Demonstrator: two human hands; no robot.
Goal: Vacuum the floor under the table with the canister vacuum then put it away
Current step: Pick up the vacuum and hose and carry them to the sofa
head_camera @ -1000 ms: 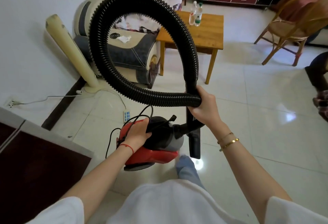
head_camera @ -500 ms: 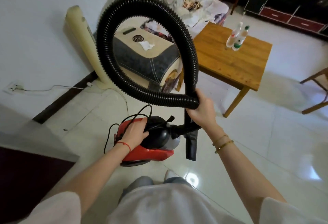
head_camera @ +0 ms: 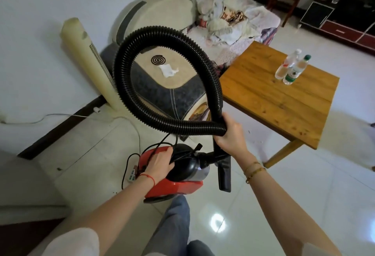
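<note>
**Both hands on the vacuum**

Left hand fingers clamp the red vacuum at lower centre, lifted off the floor. Right hand fingers grip the looped hose; nozzle hangs below. Wooden bench with two bottles sits right of centre.

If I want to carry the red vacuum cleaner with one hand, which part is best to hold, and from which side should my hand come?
Grip the vacuum cleaner at the top of its black rounded section, coming from above, probably as the left hand does now. The body hangs level under that spot. The hose loops high and loose, so the right hand gathers it separately.
</note>
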